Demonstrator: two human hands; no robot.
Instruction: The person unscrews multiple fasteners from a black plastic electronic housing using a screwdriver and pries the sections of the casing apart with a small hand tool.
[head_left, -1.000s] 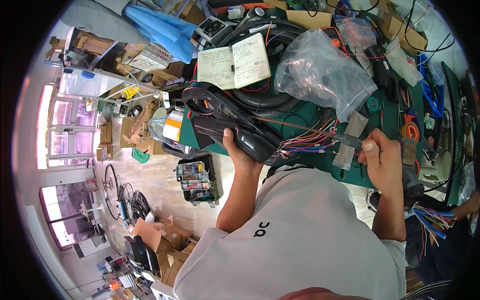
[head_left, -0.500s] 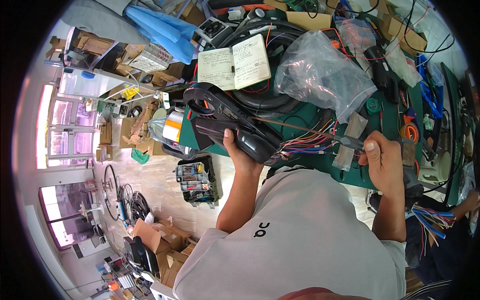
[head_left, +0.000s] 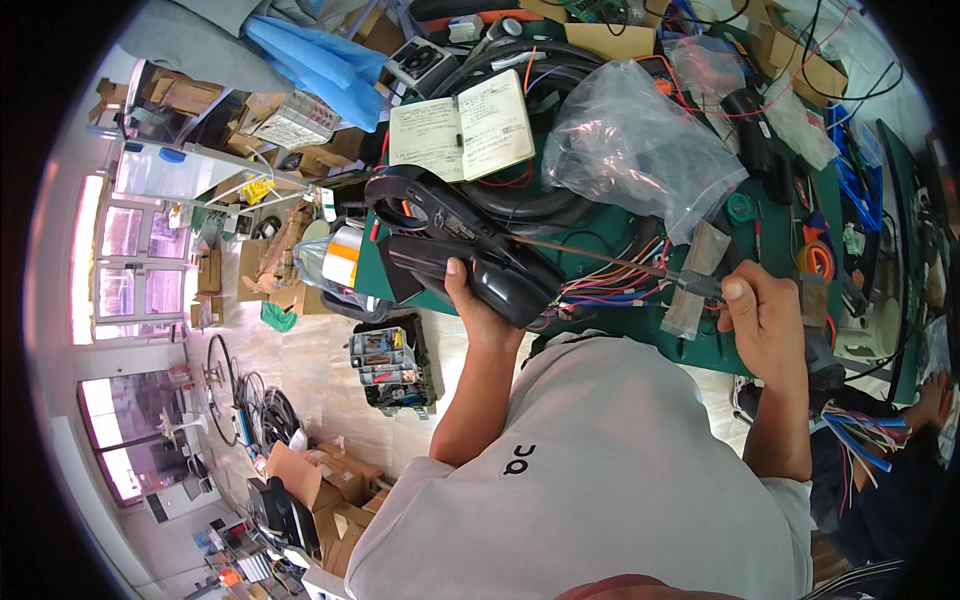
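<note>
My left hand point(head_left: 487, 312) is closed round a black plastic charging gun point(head_left: 515, 285) with a ring-shaped handle, held tilted above the bench. Loose coloured wires point(head_left: 610, 290) hang out by its right-hand end. In my right hand point(head_left: 762, 312) is the grey handle of a long thin screwdriver point(head_left: 610, 257). Its shaft reaches left to the gun's housing; the tip's exact seat is too small to make out. Beneath my right forearm a thick black cable point(head_left: 825, 375) ends in a fan of stripped-out coloured wires point(head_left: 860, 437).
On the green bench mat point(head_left: 625, 228) lie an open notebook point(head_left: 462, 135), a clear plastic bag point(head_left: 635, 135), coiled black cable point(head_left: 545, 207) and orange tape point(head_left: 818, 262). A toolbox point(head_left: 388, 367) stands on the floor. Another person's hand point(head_left: 930, 400) is at the right edge.
The bench scene has shifted slightly left in the picture. Both my hands keep their grip, the screwdriver still against the gun. The other person's hand at the right edge has moved a little.
</note>
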